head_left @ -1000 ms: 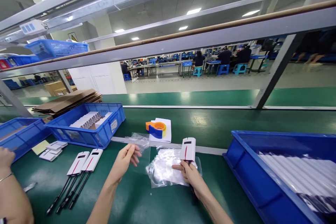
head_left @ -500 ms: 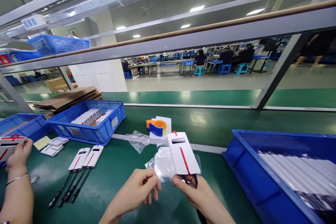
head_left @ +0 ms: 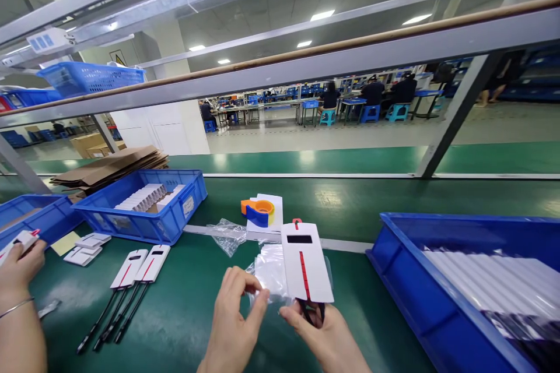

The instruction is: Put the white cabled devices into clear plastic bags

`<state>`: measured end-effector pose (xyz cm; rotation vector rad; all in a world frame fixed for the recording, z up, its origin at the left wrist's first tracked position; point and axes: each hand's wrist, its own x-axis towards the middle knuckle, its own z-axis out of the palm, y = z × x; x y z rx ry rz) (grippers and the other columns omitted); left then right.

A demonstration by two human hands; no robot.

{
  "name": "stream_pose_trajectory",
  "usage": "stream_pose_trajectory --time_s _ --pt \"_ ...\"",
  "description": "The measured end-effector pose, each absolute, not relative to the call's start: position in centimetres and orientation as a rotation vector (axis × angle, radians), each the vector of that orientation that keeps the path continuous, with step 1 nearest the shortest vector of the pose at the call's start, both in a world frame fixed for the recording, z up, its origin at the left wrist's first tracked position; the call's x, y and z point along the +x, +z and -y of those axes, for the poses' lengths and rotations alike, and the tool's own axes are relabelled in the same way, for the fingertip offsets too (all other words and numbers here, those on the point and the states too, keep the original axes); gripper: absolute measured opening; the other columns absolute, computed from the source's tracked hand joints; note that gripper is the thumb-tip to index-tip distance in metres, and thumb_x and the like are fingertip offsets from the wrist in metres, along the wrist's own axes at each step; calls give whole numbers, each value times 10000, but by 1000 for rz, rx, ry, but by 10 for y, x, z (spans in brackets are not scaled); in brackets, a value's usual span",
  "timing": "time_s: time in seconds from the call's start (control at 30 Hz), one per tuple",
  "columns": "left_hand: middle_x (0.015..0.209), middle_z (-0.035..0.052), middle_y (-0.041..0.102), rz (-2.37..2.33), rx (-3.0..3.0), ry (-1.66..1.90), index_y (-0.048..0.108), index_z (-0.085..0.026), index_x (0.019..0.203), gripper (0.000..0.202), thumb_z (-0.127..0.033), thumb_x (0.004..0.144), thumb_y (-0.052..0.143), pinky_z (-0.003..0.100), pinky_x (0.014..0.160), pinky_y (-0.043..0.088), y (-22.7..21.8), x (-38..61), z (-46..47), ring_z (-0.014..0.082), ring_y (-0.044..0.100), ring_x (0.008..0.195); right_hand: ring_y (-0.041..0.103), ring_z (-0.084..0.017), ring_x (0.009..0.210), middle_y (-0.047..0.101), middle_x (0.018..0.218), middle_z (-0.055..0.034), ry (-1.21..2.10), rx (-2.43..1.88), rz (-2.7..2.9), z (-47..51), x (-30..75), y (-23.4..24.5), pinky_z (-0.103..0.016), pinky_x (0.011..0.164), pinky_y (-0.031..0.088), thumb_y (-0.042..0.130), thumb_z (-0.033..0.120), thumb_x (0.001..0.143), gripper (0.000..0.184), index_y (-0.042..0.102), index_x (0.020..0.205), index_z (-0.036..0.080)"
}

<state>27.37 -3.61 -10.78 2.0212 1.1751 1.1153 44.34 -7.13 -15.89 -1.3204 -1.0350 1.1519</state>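
Below the white device (head_left: 308,265), my right grip (head_left: 326,332) is clasping half-hidden cords (head_left: 322,310); whether my left grip (head_left: 236,319) is pinching anything, I cannot tell.

We count: own hands, 2 (L hand (head_left: 236,323), R hand (head_left: 328,332)); co-worker's hand (head_left: 26,268), 1; held wh. unit (head_left: 293,268), 1; cabled wh. units (head_left: 128,270) on bench (head_left: 184,303), 2; blue bins (head_left: 413,282) on same, 3; tape disp. (head_left: 256,217), 1; yel. note (head_left: 65,243), 1; cardbd. stack (head_left: 109,168), 1; perf. basket (head_left: 91,79), 1.

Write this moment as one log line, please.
right hand: holds white device by black cables | left hand: near clear bags | tape dispenser: on white paper
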Motion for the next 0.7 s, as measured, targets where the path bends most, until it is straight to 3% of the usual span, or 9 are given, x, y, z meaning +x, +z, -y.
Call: stream_pose_trajectory --time_s 0.2,0.33,0.5,0.57,0.63,0.7 --pt "800 29 617 -1092 1943 843 560 -199 743 131 -194 873 578 271 680 414 -105 293 43 185 556 751 613 -231 652 688 652 -32 1036 -1396 1015 78 431 -164 -321 624 490 799 560 722 390 741 727 174" --pt "789 35 623 -1004 1776 781 561 -192 736 149 -242 877 556 270 688 416 -101 293 40 179 540 730 636 -249 686 651 602 -9 1144 -1322 1056 82 435 -165 -360 736 545 847 540 685 358 713 657 209" --pt "780 27 601 -912 1695 742 550 -183 760 183 -298 899 582 263 705 415 -106 289 38 169 528 739 642 -248 809 698 767 -38 1303 -1137 878 87 440 -158 -375 834 542 836 664 661 495 748 807 200" --pt "773 22 587 -921 1696 741 545 -183 770 185 -292 916 573 259 700 414 -111 290 40 162 521 728 553 -164 644 589 634 21 1357 -1123 817 89 443 -154 -291 668 510 827 690 676 515 707 792 203" --pt "779 24 586 -923 1745 772 537 -187 772 188 -277 935 551 258 698 421 -117 291 42 160 530 724 324 -79 477 363 505 102 1463 -1146 809 90 446 -151 -213 471 327 785 738 705 555 618 724 209" --pt "797 34 600 -909 1857 823 534 -192 771 185 -248 948 533 260 694 428 -123 292 44 164 549 730 152 -52 460 231 491 139 1543 -1146 844 90 450 -151 -212 434 157 728 803 708 615 563 701 211"
